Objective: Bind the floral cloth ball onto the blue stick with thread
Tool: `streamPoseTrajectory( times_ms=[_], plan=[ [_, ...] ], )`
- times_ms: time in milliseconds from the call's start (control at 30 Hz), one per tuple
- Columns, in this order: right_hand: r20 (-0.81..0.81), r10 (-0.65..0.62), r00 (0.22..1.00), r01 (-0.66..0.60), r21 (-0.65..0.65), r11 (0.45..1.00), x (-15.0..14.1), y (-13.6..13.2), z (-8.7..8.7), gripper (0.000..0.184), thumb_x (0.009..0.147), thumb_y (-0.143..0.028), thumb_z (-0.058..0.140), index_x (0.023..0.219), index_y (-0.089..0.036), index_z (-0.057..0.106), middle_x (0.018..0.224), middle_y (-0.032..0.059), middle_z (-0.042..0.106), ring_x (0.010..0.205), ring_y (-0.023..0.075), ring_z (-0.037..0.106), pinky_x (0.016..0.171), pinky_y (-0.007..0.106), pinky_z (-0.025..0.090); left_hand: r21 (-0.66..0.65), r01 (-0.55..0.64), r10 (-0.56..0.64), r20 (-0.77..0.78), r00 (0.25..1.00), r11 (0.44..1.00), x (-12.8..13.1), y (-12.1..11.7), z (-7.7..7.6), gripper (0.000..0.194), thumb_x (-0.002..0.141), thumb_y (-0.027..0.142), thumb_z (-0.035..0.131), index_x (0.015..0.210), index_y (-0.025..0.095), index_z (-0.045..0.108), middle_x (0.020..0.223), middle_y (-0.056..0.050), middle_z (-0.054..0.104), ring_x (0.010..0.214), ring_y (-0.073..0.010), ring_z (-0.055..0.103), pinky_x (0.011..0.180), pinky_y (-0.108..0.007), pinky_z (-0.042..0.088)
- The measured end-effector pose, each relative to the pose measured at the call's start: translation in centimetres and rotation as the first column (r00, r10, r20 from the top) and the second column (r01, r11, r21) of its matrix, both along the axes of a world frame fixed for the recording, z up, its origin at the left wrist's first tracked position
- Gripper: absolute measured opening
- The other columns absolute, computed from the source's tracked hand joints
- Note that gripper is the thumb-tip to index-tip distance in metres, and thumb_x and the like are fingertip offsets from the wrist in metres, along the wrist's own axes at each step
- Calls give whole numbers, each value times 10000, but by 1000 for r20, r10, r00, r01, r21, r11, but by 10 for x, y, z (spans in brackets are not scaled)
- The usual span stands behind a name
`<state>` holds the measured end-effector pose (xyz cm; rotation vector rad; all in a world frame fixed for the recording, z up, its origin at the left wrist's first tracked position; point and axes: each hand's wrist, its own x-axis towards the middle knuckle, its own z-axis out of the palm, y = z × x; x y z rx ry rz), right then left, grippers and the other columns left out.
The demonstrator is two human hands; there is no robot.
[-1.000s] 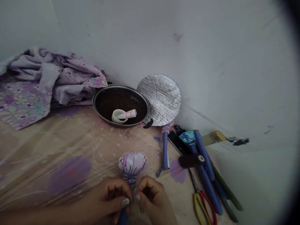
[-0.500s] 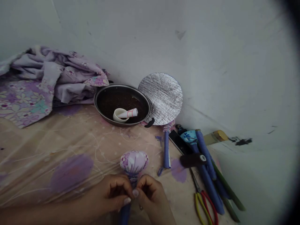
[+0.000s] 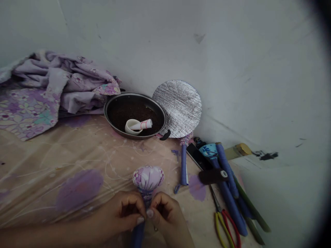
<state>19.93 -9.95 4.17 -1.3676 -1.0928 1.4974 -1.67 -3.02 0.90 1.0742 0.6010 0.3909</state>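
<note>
From where I stand, the person has both hands low over the bench (image 3: 119,155), fingers curled and fingertips nearly meeting. The left hand (image 3: 121,213) and right hand (image 3: 169,217) are drawn in at the neck of a padded stick (image 3: 148,178), which lies at the near middle of the bench, its flowered round head pointing away and its blue handle running down below the fingers. I can't tell whether they pinch something thin.

Beyond it sits a dark pan (image 3: 115,130), with a white cup (image 3: 128,131) inside and a white roll (image 3: 144,124) leaning in the cup. A silver disc (image 3: 178,108) stands beside the pan, against the wall (image 3: 245,69); a blue rod (image 3: 183,165) lies just below the disc.

Over to the right are a dark spool (image 3: 210,176), a tool (image 3: 219,209) with yellow and red handles, and some blue sticks (image 3: 231,203) beside green stems (image 3: 254,210). Flowered cloth (image 3: 85,82) is heaped at the far left.
</note>
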Motion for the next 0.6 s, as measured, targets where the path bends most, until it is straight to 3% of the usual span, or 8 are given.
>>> streamPoseTrajectory(
  times_ms=[200,300,367,500,600],
  plan=[
    [-74,-74,995,79,73,994,-1,0,-8,767,918,-916,971,776,-267,586,678,-100,457,563,92,305,534,235,266,30,-8,6,90,996,1000,-3,0,6,589,972,818,885,884,258,726,852,18,625,792,-192,554,751,-303,433],
    [-96,-70,993,76,60,995,2,-2,1,736,941,-897,972,816,-268,609,705,-102,448,585,96,322,568,242,310,43,3,-12,197,980,999,-5,4,14,616,1012,814,876,890,236,701,942,4,650,877,-188,589,822,-295,474],
    [-95,-79,992,79,-1,997,5,-4,13,720,953,-892,976,860,-264,638,738,-100,447,633,111,340,618,253,356,-22,63,-56,257,965,998,-8,9,20,628,1014,801,897,894,231,663,937,4,687,847,-161,582,817,-278,468],
    [-96,-125,988,121,-46,992,12,-7,26,701,947,-885,999,914,-262,678,769,-75,526,660,133,428,648,267,432,-206,154,-93,277,956,966,-13,13,27,659,955,835,947,902,250,648,790,43,729,651,-102,494,698,-242,409],
    [-120,-126,985,132,42,990,19,-8,23,615,1030,-811,970,934,-264,706,803,-29,642,700,165,564,684,282,505,-200,182,-126,262,957,963,-15,11,18,656,935,865,934,907,276,648,617,104,599,524,-91,427,606,-242,355]
  ],
)
